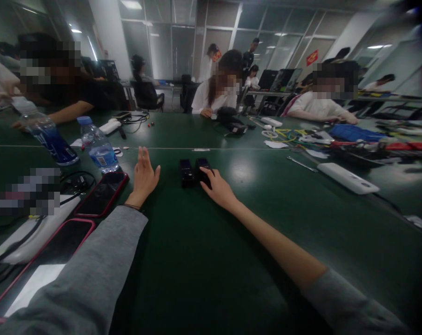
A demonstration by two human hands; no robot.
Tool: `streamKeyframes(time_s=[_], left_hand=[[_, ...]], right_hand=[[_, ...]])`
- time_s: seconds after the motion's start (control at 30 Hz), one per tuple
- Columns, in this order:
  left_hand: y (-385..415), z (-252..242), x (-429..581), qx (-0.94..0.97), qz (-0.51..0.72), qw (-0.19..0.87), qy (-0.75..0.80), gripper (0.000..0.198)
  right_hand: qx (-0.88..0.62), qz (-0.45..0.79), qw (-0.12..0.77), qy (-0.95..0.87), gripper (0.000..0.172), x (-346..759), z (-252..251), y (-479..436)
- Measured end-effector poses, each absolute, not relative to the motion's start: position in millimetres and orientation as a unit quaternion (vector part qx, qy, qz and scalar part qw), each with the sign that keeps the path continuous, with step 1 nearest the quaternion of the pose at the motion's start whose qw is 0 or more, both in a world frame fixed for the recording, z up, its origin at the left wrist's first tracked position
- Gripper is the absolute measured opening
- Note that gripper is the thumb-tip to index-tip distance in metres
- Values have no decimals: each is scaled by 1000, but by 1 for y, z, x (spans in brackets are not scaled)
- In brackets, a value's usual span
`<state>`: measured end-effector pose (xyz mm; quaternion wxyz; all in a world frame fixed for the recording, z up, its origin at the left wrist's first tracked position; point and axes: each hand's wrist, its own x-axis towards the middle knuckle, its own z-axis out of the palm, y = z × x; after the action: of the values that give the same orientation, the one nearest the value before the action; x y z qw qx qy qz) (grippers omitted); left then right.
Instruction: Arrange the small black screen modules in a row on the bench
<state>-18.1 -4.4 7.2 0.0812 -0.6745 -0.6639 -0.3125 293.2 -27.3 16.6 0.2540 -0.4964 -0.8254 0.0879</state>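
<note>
Two small black box-shaped devices with dark screens stand side by side on the green table (183,260), in front of me. My right hand (220,190) is on the right-hand black device (202,163), its fingers over the near right part and the thumb along the near side. The left black device (186,173) stands untouched just beside it. Further left, my left hand (145,176) is raised with fingers stretched out and holds nothing. Near it are a red-cased phone (102,194) and a water bottle (101,149).
A bottle of blue drink (50,135), a pink-edged phone (57,251) and cables lie left. At right are a white power strip (348,178), a wrench (301,164) and a blue bundle (357,132) among cables. Several people sit across the table.
</note>
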Motion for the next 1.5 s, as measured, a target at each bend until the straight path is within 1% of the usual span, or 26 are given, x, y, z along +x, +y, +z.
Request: streamKeyframes(time_s=[0.07,0.2,0.27,0.5,1.03,1.33,1.5], left_hand=[[-5,9,-17,-655,-314,96,-680,76],[1,0,-21,-728,-196,32,-656,50],[5,-6,-24,-734,-182,35,-654,45],[9,-9,-27,-732,-163,48,-660,46],[16,-15,-33,-738,-158,36,-655,49],[12,-12,-31,-738,-174,41,-651,48],[13,-13,-32,-740,-163,37,-651,50]], right_hand=[[-501,90,253,-822,61,292,19,-28],[-508,93,251,-818,60,291,21,-29],[-506,95,253,-819,61,291,20,-29],[-500,76,249,-826,60,292,16,-26],[-498,86,254,-825,60,294,16,-28],[-490,47,256,-832,58,293,15,-27],[-492,36,252,-832,58,292,14,-27]])
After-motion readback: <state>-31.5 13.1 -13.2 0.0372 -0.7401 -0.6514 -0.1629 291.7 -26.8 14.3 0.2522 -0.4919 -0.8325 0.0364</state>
